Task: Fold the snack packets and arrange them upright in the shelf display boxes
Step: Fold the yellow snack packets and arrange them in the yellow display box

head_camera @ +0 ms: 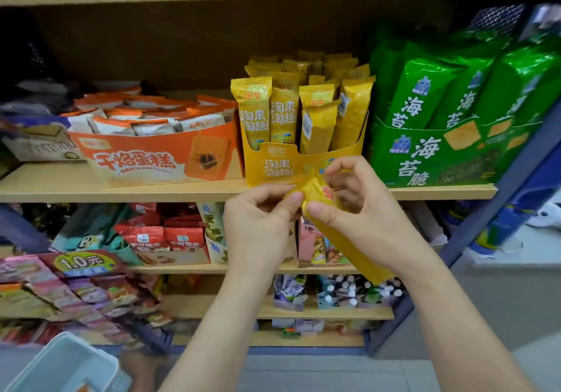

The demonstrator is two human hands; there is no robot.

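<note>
I hold a long yellow snack packet [340, 239] in front of the shelf, just below the yellow display box [276, 164]. My left hand [258, 224] pinches the packet's top end between thumb and fingers. My right hand [358, 203] grips the same end from the right, and the top is bent over between them. The packet's lower part hangs down under my right wrist. Inside the yellow box, several matching yellow packets [285, 112] stand upright.
An orange box of white cake packs [158, 154] sits left of the yellow box, a green seaweed-snack box [440, 154] right of it. Lower shelves hold more snacks. A pale plastic basket [60, 367] is at the bottom left. A blue shelf post [501, 185] slants on the right.
</note>
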